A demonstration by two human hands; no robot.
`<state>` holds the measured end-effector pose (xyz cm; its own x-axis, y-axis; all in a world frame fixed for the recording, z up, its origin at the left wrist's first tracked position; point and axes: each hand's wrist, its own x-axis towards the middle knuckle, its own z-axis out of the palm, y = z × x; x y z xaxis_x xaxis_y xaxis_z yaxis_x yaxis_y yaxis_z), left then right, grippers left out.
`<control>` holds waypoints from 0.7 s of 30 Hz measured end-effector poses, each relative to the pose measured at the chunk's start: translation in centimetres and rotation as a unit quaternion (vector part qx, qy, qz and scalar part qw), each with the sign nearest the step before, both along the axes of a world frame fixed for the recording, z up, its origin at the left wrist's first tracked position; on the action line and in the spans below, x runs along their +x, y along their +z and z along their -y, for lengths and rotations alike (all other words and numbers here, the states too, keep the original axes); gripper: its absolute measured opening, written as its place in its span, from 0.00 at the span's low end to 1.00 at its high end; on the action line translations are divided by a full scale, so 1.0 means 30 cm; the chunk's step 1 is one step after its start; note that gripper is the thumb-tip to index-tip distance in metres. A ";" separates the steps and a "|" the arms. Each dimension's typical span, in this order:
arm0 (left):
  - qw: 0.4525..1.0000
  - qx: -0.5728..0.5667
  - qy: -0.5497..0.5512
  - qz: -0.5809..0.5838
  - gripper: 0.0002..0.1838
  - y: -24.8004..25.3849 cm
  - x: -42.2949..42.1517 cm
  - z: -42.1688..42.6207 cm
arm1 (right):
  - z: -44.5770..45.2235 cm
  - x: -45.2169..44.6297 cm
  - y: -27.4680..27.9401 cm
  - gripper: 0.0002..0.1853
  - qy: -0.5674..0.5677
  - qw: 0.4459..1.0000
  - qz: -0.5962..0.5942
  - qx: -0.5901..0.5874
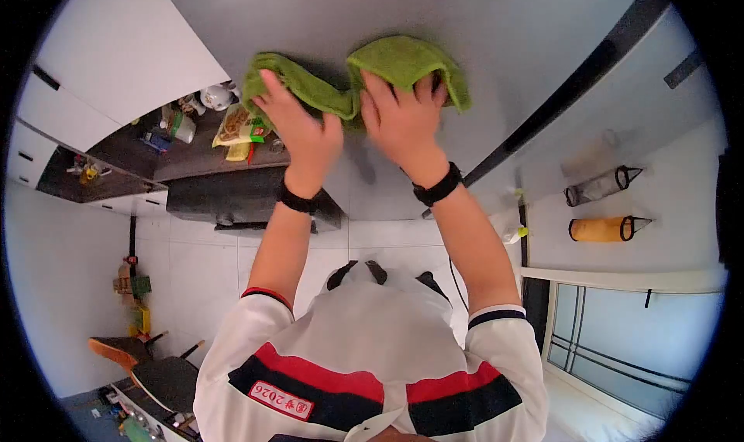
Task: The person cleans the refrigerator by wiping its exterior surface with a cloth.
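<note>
A green cloth [407,61] lies bunched and folded against a smooth grey panel [310,16]. My left hand [302,132] grips its left part, with some fingertips tucked into the folds. Beside it, my right hand [404,120] holds the right part, its fingers bent over the fabric and partly hidden by it. The cloth's two bunched parts meet between my hands. Both wrists wear black bands.
On the left, a dark shelf [186,159] holds food packets [239,124] and jars below white cabinets [124,47]. A dark vertical strip [573,89] edges the panel. Orange [601,229] and grey mesh holders hang at right. A chair [167,380] stands lower left.
</note>
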<state>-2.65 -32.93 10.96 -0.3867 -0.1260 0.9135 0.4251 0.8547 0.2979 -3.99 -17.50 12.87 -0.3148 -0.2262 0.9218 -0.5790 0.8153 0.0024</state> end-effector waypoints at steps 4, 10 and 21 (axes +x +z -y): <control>0.999 -0.013 -0.033 0.019 0.46 -0.005 0.001 -0.080 | -0.054 -0.010 -0.005 0.21 0.019 1.000 -0.013 0.010; 0.997 -0.013 -0.070 -0.005 0.45 0.088 0.008 -0.218 | -0.191 -0.003 0.091 0.20 -0.014 0.999 -0.008 -0.031; 0.984 -0.048 -0.167 0.029 0.42 0.184 0.030 -0.479 | -0.471 -0.036 0.180 0.29 -0.034 0.991 -0.075 -0.109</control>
